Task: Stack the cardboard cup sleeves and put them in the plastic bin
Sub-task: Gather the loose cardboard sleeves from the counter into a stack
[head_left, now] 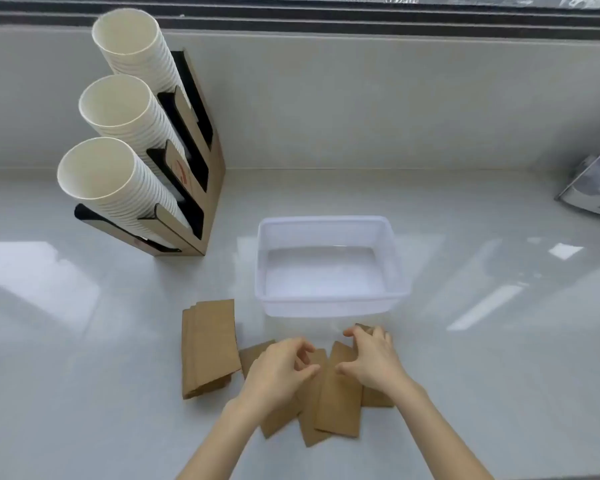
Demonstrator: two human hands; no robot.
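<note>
Several flat brown cardboard cup sleeves (338,400) lie fanned out on the white counter near its front edge. A neat stack of sleeves (210,348) lies to their left. The clear plastic bin (329,304) stands empty just behind them. My left hand (278,372) hovers over the left sleeves of the fan, fingers curled and apart, holding nothing. Over the right side of the fan rests my right hand (373,358), its fingertips down on a sleeve; a firm grip does not show.
A cardboard cup dispenser (194,188) with three slanted stacks of white paper cups (118,109) stands at the back left. A clear acrylic holder (593,188) sits at the right edge. A raised ledge and window frame run behind the counter.
</note>
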